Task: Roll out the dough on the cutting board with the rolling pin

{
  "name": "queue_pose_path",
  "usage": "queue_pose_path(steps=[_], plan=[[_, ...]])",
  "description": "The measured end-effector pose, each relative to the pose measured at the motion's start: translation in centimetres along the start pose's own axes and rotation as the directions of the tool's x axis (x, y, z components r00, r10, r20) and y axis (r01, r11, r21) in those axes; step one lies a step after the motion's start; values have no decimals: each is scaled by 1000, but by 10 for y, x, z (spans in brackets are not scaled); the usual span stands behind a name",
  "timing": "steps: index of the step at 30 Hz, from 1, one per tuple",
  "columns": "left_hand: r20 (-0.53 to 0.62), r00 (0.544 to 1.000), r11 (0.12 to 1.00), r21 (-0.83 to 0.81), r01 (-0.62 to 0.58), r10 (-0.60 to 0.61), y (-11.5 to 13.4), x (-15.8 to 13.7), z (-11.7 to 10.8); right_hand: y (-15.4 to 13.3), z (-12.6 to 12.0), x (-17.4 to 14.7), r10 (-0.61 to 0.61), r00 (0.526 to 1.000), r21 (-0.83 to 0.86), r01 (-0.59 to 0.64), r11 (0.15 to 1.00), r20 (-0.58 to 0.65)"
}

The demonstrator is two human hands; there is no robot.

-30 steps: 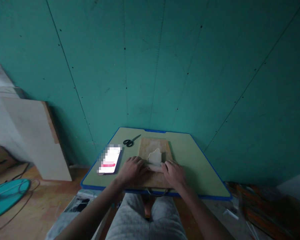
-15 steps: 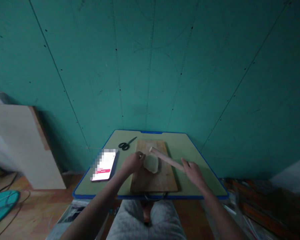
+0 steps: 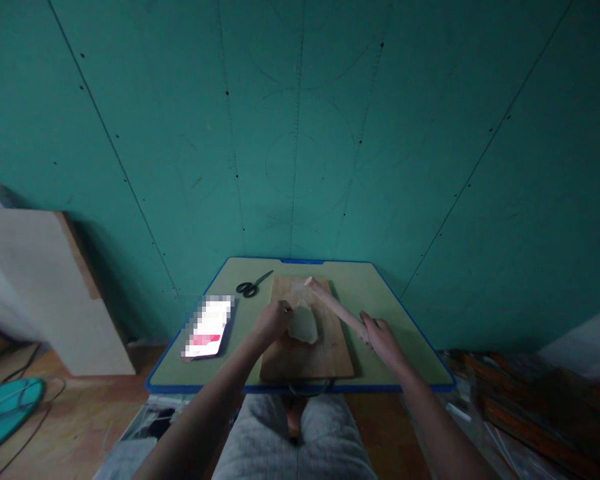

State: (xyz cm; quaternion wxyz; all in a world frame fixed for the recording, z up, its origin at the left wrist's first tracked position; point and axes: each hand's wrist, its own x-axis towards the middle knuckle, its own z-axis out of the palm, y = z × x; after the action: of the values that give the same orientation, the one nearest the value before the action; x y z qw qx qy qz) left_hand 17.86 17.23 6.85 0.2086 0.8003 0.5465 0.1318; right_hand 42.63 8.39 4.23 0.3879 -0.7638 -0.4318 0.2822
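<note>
A thin, pale piece of rolled dough (image 3: 303,325) with an uneven edge is over the wooden cutting board (image 3: 307,363). My left hand (image 3: 276,320) pinches the dough at its left edge, fingers closed. In my right hand (image 3: 380,335) is the near end of a wooden rolling pin (image 3: 334,306). The pin slants up and left across the board, its far end beyond the dough's upper right. Contact between pin and board is hard to make out.
A small table (image 3: 387,363) with a blue rim carries the board. Black-handled scissors (image 3: 250,288) lie at its back left, and a lit tablet or phone (image 3: 211,327) lies on the left. A green wall (image 3: 300,167) rises right behind the table.
The rolling pin's far end has moved up and slightly right, off the dough's top edge. The dough's outline has changed, now with a peak at its top. My left hand keeps its pinch.
</note>
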Motion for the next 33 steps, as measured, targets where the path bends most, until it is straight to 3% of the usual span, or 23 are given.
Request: queue_pose_path(steps=[7,11,15,18,21,25,28,33], plan=[[26,996,992,-91,-85,88,-1,-1,4,-2,4,-5,-78,997,-90,80,993,22],[-158,985,966,-238,-102,65,-18,-7,-12,-11,1,-8,-102,994,-296,104,950,23],[-358,934,915,-375,-151,7,-31,-22,-36,-32,5,-12,-227,971,-546,229,806,74],[-413,906,955,-219,-202,98,-31,-39,-40,-51,14,-17,-315,941,-696,309,648,124],[-280,945,983,-35,-183,166,-26,-51,-26,-67,25,-23,-364,916,-754,358,551,168],[-178,968,975,167,-148,177,-21,-58,0,-79,35,-29,-363,909,-756,384,530,207],[-235,958,952,292,-94,167,-18,-57,8,-82,38,-28,-323,917,-759,381,528,235],[-242,962,948,315,-47,128,-12,-53,4,-81,40,-15,-353,898,-756,419,504,263]])
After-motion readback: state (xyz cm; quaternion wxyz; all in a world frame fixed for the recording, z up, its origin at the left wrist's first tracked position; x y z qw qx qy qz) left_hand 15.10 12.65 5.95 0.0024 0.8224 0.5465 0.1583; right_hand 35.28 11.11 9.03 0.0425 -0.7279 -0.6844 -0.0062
